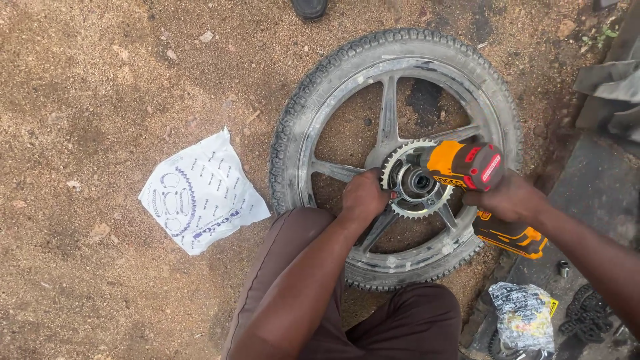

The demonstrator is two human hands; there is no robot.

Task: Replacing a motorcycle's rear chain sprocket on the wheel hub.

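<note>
We clench the orange impact driver in our right hand, seemingly fastening the sprocket our left hand grips; next, steady pressure.

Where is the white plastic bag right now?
The white plastic bag lies flat on the dirt, left of the wheel, beyond the left knee.

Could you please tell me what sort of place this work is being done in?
Probably an outdoor roadside motorcycle repair spot: a motorcycle wheel lies on bare dirt ground, a cordless power tool works at its sprocket, and a bagged chain lies nearby.
</note>
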